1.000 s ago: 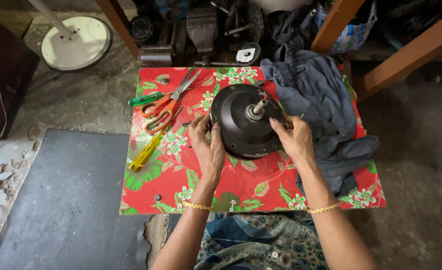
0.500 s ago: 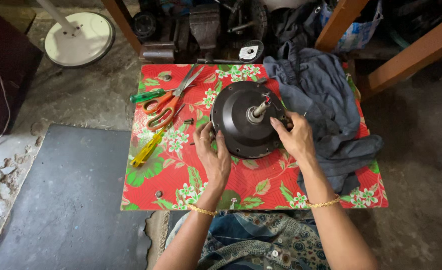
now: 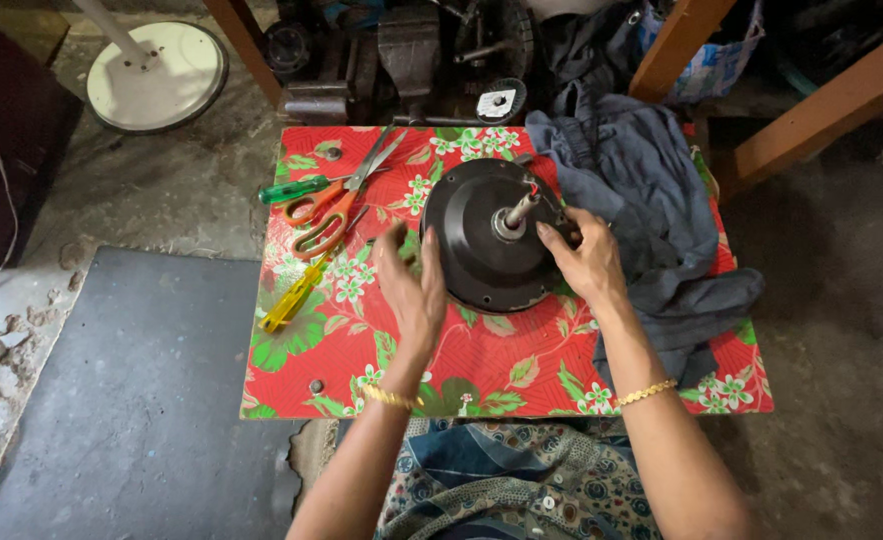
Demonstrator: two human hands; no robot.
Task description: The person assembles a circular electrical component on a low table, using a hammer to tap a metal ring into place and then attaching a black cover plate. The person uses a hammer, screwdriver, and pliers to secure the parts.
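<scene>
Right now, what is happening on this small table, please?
A person sits at a low table with a red floral cover and holds a round black motor housing between both hands. The left hand is at its left edge, the right hand at its right side near the metal shaft. Orange-handled scissors, a green-handled screwdriver and a yellow-handled screwdriver lie to the left; a grey cloth lies to the right.

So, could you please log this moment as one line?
left hand: beside motor housing | right hand: gripping its rim | scissors: idle on board
</scene>
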